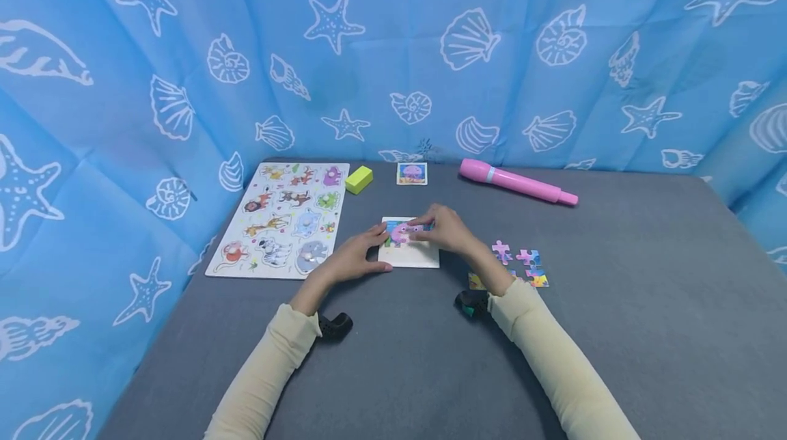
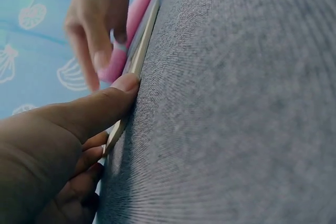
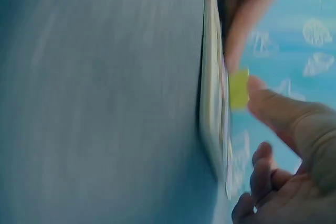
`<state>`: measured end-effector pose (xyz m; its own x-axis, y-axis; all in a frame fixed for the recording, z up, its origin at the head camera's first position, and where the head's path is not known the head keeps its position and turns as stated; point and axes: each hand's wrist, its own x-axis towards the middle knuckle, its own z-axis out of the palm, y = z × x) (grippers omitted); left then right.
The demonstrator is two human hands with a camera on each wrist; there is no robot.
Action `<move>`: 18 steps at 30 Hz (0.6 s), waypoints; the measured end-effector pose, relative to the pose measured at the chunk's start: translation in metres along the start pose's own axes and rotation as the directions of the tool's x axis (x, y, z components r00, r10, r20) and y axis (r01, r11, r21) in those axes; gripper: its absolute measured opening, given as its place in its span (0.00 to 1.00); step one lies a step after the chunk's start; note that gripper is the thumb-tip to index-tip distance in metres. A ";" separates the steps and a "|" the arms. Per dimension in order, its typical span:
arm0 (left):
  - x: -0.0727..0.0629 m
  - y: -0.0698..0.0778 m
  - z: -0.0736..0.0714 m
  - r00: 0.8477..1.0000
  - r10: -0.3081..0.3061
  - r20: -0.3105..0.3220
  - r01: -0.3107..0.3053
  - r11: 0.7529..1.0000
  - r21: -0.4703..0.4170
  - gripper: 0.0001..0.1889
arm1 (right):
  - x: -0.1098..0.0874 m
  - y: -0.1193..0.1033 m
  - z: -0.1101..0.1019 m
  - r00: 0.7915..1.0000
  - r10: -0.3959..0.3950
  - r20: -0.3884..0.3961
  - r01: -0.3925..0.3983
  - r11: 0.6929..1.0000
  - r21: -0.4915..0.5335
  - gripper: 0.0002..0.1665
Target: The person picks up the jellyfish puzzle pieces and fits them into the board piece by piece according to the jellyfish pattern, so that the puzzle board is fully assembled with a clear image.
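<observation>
A small wooden puzzle board (image 1: 408,259) lies on the table, its upper part filled with joined jigsaw pieces (image 1: 399,231) in pink, blue and green. At the board's left side my left hand (image 1: 356,255) holds it, the thumb on the near corner and the fingertips at the upper left. In the left wrist view that thumb (image 2: 126,83) presses the board's thin edge. My right hand (image 1: 449,229) is over the upper right of the board, fingers bent downward. Its thumb and fingers stand apart in the right wrist view, with no piece visible between them.
Loose jigsaw pieces (image 1: 533,257) lie to the right, some partly behind the right forearm. Farther back are a pink marker-shaped tube (image 1: 516,182), a small picture card (image 1: 412,173) and a yellow-green block (image 1: 359,180). An animal peg puzzle (image 1: 283,221) lies at left, before a blue curtain (image 1: 393,71).
</observation>
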<state>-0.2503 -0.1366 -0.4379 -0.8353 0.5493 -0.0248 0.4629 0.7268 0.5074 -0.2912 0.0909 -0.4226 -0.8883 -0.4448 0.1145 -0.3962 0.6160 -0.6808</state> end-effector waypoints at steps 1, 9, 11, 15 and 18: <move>0.000 0.000 0.000 1.000 -0.004 -0.002 0.004 1.000 -0.006 0.39 | -0.004 0.004 -0.007 1.000 0.014 -0.013 -0.014 1.000 0.000 0.20; -0.003 0.000 0.001 1.000 -0.006 -0.023 0.005 1.000 -0.019 0.39 | -0.054 0.043 -0.072 0.991 0.127 -0.040 -0.127 0.992 0.001 0.26; -0.004 0.000 0.001 1.000 0.001 -0.030 -0.001 1.000 -0.029 0.39 | -0.067 0.052 -0.083 0.988 0.151 -0.010 -0.151 0.988 0.001 0.26; -0.003 0.000 0.001 0.999 0.009 -0.034 -0.011 0.999 -0.042 0.39 | -0.086 0.068 -0.098 0.982 0.184 0.048 -0.183 0.983 -0.027 0.27; -0.002 0.000 0.002 0.999 0.011 -0.032 -0.012 0.999 -0.040 0.38 | -0.096 0.079 -0.103 0.977 0.199 0.079 -0.195 0.980 -0.050 0.29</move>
<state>-0.2477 -0.1370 -0.4396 -0.8395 0.5434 0.0083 0.4605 0.7031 0.5419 -0.2605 0.2488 -0.4130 -0.9280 -0.3638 -0.0808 -0.2263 0.7224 -0.6534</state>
